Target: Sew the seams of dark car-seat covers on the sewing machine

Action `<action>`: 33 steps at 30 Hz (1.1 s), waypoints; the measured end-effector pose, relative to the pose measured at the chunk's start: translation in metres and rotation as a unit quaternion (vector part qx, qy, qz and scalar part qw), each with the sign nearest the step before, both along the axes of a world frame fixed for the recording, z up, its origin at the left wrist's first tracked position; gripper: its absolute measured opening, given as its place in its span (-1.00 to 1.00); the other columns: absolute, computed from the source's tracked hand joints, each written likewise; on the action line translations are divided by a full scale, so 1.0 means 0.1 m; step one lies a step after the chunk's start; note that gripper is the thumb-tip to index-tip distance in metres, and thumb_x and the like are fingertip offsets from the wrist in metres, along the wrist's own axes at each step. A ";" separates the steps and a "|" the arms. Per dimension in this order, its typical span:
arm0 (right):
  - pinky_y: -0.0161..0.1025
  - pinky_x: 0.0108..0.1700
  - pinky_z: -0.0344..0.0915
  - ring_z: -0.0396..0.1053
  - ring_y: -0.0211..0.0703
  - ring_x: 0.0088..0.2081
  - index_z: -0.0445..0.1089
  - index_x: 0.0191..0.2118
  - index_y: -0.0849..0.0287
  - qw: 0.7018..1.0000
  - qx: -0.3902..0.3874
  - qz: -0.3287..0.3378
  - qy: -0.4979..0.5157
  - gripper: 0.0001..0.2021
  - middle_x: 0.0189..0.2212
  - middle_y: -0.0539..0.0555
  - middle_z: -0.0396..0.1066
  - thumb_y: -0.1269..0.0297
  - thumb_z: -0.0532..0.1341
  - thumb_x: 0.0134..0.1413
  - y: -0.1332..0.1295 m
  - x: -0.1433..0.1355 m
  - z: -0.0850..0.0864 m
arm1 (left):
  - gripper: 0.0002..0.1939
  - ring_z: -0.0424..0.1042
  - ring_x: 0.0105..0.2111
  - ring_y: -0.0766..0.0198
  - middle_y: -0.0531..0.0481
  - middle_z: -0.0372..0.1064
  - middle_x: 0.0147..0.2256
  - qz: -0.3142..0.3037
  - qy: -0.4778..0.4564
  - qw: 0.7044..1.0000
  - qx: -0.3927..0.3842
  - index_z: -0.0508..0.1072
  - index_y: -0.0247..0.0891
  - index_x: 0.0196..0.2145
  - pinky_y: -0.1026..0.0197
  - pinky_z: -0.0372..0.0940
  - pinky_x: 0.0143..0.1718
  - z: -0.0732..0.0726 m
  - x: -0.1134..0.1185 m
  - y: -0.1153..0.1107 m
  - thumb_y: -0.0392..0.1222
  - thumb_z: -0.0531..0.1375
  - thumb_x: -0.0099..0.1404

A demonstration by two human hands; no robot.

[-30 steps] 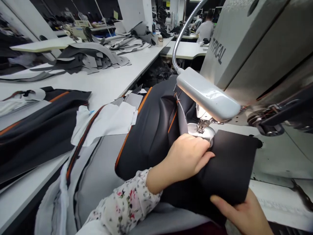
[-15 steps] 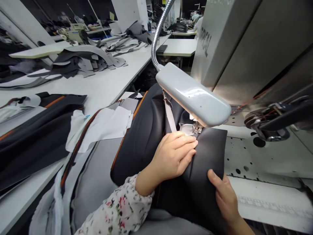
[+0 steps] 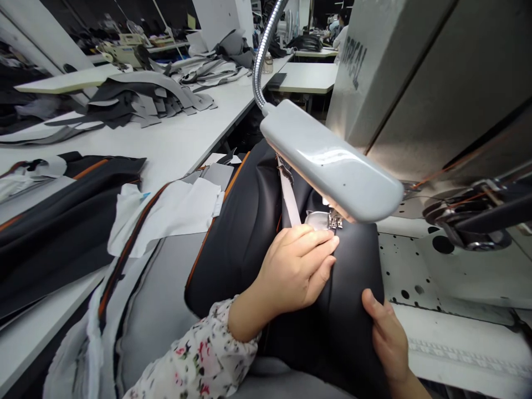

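Observation:
Black padded material (image 3: 353,277) with orange edging lies under the metal presser foot (image 3: 334,220) of a sewing machine. My left hand (image 3: 297,269) presses on it just in front of the foot, fingers together and pointing right. A pale strip (image 3: 290,197) runs down to the fingers of this hand. Further right, my right hand (image 3: 388,332) grips the right edge of the black material, thumb on top and fingers underneath, mostly hidden. The needle is hidden behind the lamp head (image 3: 332,163).
The machine body (image 3: 386,72) rises at the right, with thread and moving parts (image 3: 469,221) beside it. Grey and white pieces (image 3: 166,216) lie at the left. Cut scraps (image 3: 145,100) cover part of the white table (image 3: 183,130). A person (image 3: 341,36) is in the far background.
The black material's right edge has shifted and now hangs straighter below the foot. My right hand is slightly further right and lower. The view has shifted a little, moving the lamp in frame.

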State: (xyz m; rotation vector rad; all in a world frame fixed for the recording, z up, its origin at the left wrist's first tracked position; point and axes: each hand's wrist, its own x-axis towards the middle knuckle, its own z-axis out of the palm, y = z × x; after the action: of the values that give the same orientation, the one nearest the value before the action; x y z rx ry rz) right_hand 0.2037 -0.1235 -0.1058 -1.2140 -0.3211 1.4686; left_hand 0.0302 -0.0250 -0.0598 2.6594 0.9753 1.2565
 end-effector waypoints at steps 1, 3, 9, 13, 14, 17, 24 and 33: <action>0.16 0.19 0.46 0.55 0.27 0.06 0.55 0.15 0.15 1.000 -0.006 -0.006 0.000 -0.44 -0.10 0.20 0.64 -0.04 0.42 0.08 0.00 0.01 0.00 | -0.70 0.50 -0.04 0.10 -0.14 0.59 0.01 0.002 0.002 1.000 -0.002 0.56 -0.34 0.04 0.05 0.39 0.01 0.01 0.00 0.00 -0.22 0.10 0.51; 0.15 0.20 0.46 0.54 0.27 0.07 0.56 0.13 0.14 1.000 -0.014 -0.013 -0.005 -0.45 -0.10 0.20 0.64 -0.04 0.43 0.08 0.00 0.02 -0.01 | -0.70 0.50 -0.05 0.10 -0.13 0.59 0.01 0.008 0.007 1.000 -0.004 0.56 -0.33 0.04 0.05 0.39 0.01 0.02 0.01 -0.01 -0.21 0.10 0.51; 0.13 0.20 0.46 0.54 0.26 0.07 0.59 0.09 0.13 0.999 -0.009 0.000 -0.050 -0.46 -0.10 0.18 0.64 -0.12 0.40 0.11 -0.06 0.07 -0.05 | -0.69 0.49 -0.05 0.12 -0.11 0.59 0.01 0.009 0.012 1.000 -0.005 0.57 -0.31 0.04 0.06 0.40 0.01 0.01 0.01 -0.02 -0.20 0.09 0.52; 0.15 0.22 0.44 0.55 0.27 0.06 0.60 0.08 0.10 0.999 -0.014 0.001 -0.047 -0.50 -0.09 0.16 0.64 -0.08 0.41 0.09 -0.08 0.07 -0.04 | -0.68 0.48 -0.04 0.11 -0.10 0.59 0.03 0.006 0.013 1.000 -0.007 0.56 -0.31 0.06 0.05 0.39 0.01 0.00 0.00 -0.03 -0.19 0.09 0.52; 0.16 0.22 0.44 0.55 0.28 0.06 0.59 0.09 0.10 0.999 -0.011 0.003 -0.039 -0.49 -0.09 0.17 0.64 -0.08 0.41 0.10 -0.07 0.06 -0.03 | -0.68 0.48 -0.04 0.11 -0.10 0.59 0.03 0.005 0.013 1.000 -0.007 0.56 -0.31 0.06 0.05 0.39 0.01 0.01 0.00 -0.03 -0.19 0.09 0.52; 0.19 0.21 0.44 0.57 0.29 0.03 0.57 0.13 0.12 1.000 -0.002 0.002 -0.009 -0.46 -0.07 0.20 0.63 -0.08 0.40 0.11 -0.05 0.04 0.02 | -0.69 0.48 -0.05 0.11 -0.09 0.59 0.02 0.001 0.011 1.000 -0.011 0.57 -0.30 0.05 0.06 0.38 0.01 0.01 -0.01 -0.02 -0.18 0.09 0.53; 0.16 0.13 0.51 0.59 0.26 -0.01 0.60 0.05 0.14 1.000 -0.017 0.006 -0.021 -0.54 -0.13 0.16 0.65 -0.03 0.40 0.14 -0.03 0.07 0.05 | -0.59 0.48 0.04 0.11 -0.13 0.56 0.05 -0.025 0.020 0.999 -0.024 0.55 -0.26 0.11 0.05 0.35 0.08 -0.01 -0.06 0.04 0.02 0.05 0.58; 0.09 0.06 0.55 0.59 0.25 -0.04 0.61 0.01 0.21 0.999 -0.027 -0.027 -0.037 -0.51 -0.21 0.17 0.66 -0.02 0.46 0.05 0.05 0.07 0.16 | -0.51 0.47 0.04 0.05 -0.21 0.50 0.01 -0.056 0.018 0.998 -0.034 0.56 -0.26 0.12 -0.01 0.37 0.09 -0.04 -0.09 0.10 0.11 0.02 0.58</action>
State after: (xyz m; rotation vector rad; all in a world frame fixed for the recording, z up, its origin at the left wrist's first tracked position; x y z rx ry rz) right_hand 0.2107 -0.1186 -0.0894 -1.3122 -0.2984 1.3969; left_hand 0.0214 -0.0155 -0.0637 2.6519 0.8445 1.1379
